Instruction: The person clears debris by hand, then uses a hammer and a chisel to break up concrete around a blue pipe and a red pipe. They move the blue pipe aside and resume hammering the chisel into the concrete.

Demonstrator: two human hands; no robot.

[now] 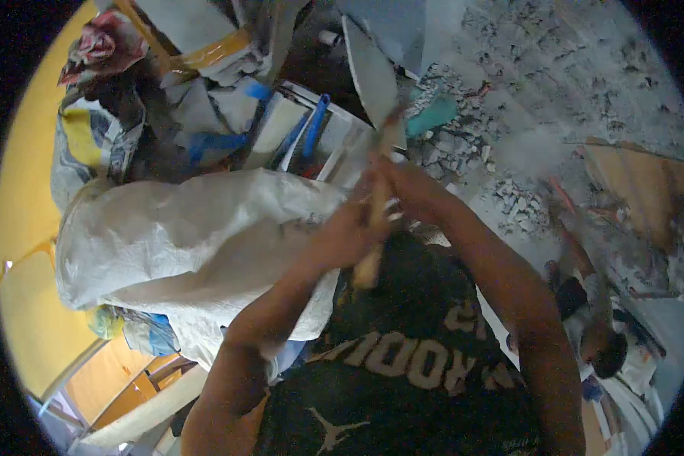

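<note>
A light wooden handle (367,267) stands tilted in front of my dark jersey. My left hand (349,232) is wrapped round its lower part. Higher up, my right hand (410,188) grips the same handle. Its far end is smeared by motion and overlaps a pale, flat, rounded plate (368,72), so I cannot tell what tool it is. A large white woven sack (182,228) lies to the left, close to my left forearm. Beyond my hands, broken white rubble (463,148) is scattered over the dusty grey floor.
Blue-handled items (317,125) lie among pale panels ahead. A green piece (433,114) rests on the rubble. At right are a brown board (638,190) and another person (604,346), with an arm stretched toward the rubble. A yellow surface (26,197) borders the left.
</note>
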